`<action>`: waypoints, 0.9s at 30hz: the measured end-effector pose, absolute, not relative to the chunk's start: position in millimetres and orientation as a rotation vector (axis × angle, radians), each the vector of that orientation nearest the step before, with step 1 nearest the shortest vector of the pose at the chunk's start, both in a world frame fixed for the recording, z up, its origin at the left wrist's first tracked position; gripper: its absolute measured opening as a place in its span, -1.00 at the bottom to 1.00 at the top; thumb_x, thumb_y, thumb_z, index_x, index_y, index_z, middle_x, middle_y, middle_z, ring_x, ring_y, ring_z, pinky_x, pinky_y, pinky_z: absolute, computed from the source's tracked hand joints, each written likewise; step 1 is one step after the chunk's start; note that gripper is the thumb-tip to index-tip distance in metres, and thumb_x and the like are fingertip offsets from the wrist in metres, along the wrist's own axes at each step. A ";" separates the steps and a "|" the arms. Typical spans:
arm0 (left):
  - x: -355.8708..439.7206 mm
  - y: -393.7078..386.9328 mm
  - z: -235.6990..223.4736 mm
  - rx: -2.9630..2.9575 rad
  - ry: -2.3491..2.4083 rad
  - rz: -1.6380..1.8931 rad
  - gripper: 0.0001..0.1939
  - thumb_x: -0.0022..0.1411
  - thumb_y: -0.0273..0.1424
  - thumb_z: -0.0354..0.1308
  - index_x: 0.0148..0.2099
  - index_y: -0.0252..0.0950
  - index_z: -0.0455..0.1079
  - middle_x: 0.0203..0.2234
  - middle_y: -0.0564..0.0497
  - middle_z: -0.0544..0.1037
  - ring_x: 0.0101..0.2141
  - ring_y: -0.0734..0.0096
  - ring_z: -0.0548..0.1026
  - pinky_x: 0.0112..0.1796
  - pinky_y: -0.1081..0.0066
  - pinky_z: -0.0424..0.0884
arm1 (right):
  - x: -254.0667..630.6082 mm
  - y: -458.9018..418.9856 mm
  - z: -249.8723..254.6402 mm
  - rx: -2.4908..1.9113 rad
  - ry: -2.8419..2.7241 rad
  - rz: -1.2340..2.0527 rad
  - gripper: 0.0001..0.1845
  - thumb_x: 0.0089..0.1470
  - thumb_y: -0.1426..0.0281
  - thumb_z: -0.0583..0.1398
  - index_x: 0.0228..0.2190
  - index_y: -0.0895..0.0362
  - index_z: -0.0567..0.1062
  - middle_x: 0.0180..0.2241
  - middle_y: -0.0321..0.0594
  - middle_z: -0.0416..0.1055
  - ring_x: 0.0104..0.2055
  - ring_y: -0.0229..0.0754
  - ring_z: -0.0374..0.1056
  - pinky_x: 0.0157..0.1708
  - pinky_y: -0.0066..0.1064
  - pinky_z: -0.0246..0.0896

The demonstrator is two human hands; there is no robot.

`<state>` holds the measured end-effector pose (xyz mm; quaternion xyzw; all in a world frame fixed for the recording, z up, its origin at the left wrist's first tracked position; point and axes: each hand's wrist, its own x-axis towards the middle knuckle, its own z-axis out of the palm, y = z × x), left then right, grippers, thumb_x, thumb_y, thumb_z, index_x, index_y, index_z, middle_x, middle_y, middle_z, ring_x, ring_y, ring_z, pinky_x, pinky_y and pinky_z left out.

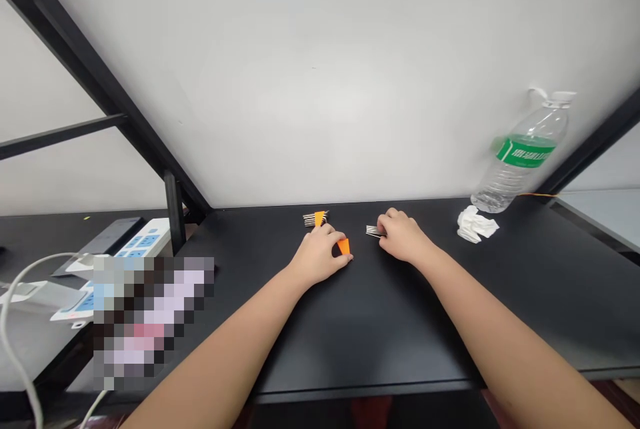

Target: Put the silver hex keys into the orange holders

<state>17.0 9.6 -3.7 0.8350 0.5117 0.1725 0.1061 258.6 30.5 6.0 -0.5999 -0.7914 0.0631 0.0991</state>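
L hand (316,256), half-open, is holding 1 orange wedge-shaped pc. (343,246); R hand (401,236), near-closed, is gripping sev. silver metal rods (373,230).

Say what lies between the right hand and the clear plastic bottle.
In the head view, a crumpled white tissue lies between the right hand and the bottle, much nearer the bottle's base.
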 end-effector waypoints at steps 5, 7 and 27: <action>16.8 9.7 -3.6 2.444 1.503 0.515 -0.60 0.17 -0.11 0.29 0.02 -0.14 0.52 -0.15 -0.05 0.48 -0.08 0.14 0.46 -0.05 0.20 0.41 | 264.4 39.4 -2.1 -1.748 -2.231 0.417 -0.78 -0.01 0.57 0.18 -0.29 0.10 0.37 -0.17 -0.17 0.35 -0.12 -0.12 0.23 -0.23 -0.39 0.09; 16.7 9.8 -3.4 2.442 1.504 0.509 -0.59 0.17 -0.11 0.29 0.03 -0.14 0.51 -0.13 -0.05 0.49 -0.07 0.14 0.46 -0.04 0.19 0.41 | 265.5 41.7 -5.1 -1.746 -2.208 0.449 -0.77 -0.03 0.58 0.18 -0.29 0.10 0.36 -0.18 -0.18 0.36 -0.12 -0.12 0.23 -0.23 -0.40 0.10; 18.6 9.0 1.7 2.696 1.301 0.810 -0.62 0.26 -0.22 0.23 0.09 -0.19 0.42 0.00 -0.06 0.58 0.00 0.18 0.53 0.07 0.24 0.40 | 224.5 10.3 5.1 -1.223 -1.644 1.525 -0.86 0.06 0.48 0.18 -0.28 0.14 0.49 -0.43 -0.26 0.50 -0.42 -0.28 0.41 -0.38 -0.46 0.37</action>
